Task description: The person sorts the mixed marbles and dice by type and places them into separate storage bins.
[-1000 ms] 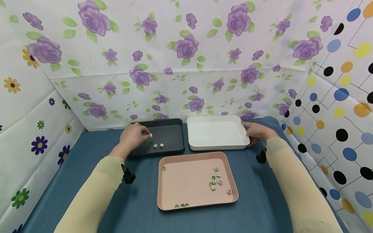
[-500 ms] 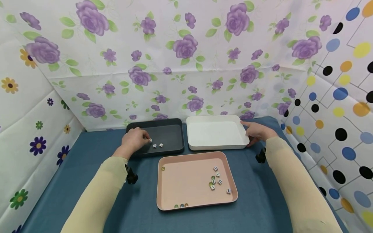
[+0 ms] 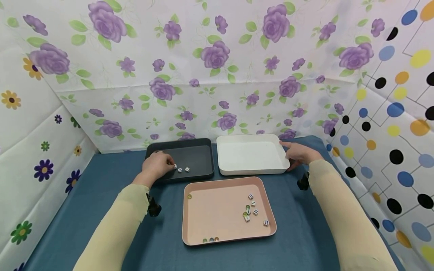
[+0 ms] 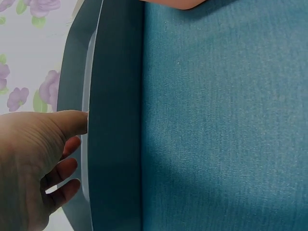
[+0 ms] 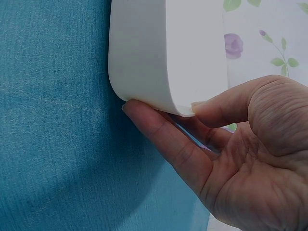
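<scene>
My left hand (image 3: 156, 165) is low over the left part of the black tray (image 3: 200, 154), pinching a white die (image 3: 174, 166) at its fingertips. Two more dice, one of them this die (image 3: 187, 169), lie just right of it in the tray. The left wrist view shows the hand (image 4: 33, 159) behind the dark tray wall (image 4: 115, 115), which hides the thumb tip and the die. At the right end of the white tray (image 3: 252, 154), my right hand (image 3: 300, 153) grips the side, thumb on the rim and fingers against the outer wall (image 5: 139, 53).
A pink tray (image 3: 217, 210) stands in front, holding several dice (image 3: 255, 212) at its right side and several glassy beads, one bead (image 3: 189, 196) at the far left corner. Blue cloth (image 3: 162, 241) covers the table. Patterned cloth walls (image 3: 190, 75) rise behind and at both sides.
My left hand has lowered the die toward the black tray floor, bringing it nearer the front and beside the two dice. The right hand stays on the white tray.
</scene>
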A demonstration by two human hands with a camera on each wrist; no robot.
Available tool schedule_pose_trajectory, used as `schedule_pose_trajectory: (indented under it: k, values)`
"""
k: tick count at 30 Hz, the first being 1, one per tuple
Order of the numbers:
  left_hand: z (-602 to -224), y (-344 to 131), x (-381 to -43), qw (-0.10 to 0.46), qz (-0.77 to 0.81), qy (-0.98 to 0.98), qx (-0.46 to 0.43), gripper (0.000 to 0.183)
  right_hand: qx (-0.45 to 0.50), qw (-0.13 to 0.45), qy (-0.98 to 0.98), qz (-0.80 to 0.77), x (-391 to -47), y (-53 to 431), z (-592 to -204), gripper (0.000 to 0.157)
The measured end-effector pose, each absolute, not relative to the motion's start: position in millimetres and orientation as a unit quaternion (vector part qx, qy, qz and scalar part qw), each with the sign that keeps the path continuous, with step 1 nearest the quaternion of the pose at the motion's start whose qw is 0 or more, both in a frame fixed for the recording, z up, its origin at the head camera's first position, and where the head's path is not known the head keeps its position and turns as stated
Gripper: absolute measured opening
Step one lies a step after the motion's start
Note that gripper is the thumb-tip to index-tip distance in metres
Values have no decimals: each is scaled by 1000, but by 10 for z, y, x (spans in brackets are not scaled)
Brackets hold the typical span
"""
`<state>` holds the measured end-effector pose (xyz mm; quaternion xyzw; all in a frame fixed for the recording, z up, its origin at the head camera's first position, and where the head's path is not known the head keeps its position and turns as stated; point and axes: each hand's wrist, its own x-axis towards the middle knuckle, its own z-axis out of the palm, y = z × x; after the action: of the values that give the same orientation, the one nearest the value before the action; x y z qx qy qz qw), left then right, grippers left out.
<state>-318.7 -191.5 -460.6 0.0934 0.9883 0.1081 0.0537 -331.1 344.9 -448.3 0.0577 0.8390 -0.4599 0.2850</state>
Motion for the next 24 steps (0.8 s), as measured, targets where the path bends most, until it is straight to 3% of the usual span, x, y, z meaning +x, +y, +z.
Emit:
schedule_pose_trajectory:
  k: [11, 17, 24]
  values:
    - [-4567, -1956, -3168, 64, 133, 984, 99, 29, 57, 283, 842, -455, -3284, 3452, -4453, 88]
    - [-4402, -1999, -3117, 47, 149, 983, 95, 41, 57, 284, 842, -456, -3280, 3451, -4452, 88]
    - [-4260, -1993, -3109, 21, 170, 980, 101, 42, 55, 286, 841, -456, -3291, 3455, -4470, 86]
